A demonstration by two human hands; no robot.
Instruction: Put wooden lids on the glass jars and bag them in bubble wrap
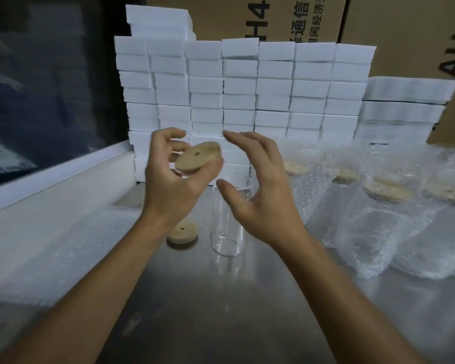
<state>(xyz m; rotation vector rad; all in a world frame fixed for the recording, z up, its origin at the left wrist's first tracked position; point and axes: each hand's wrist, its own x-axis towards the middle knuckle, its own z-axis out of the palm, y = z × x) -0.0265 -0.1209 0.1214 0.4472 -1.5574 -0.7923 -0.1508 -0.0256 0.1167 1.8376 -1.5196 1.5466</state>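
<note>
A clear glass jar (227,224) stands upright and uncovered on the steel table (221,306). My left hand (176,177) holds a round wooden lid (198,156) with a small centre hole, tilted, above and left of the jar's mouth. My right hand (260,185) hovers open just right of the jar's rim, fingers spread, holding nothing. A second wooden lid (182,231) lies flat on the table left of the jar. To the right lie several lidded jars in bubble wrap bags (373,211).
A wall of stacked white boxes (247,95) stands behind the jar, with cardboard cartons (405,35) behind them. A sheet of bubble wrap (50,250) lies at the left along a white ledge (58,174).
</note>
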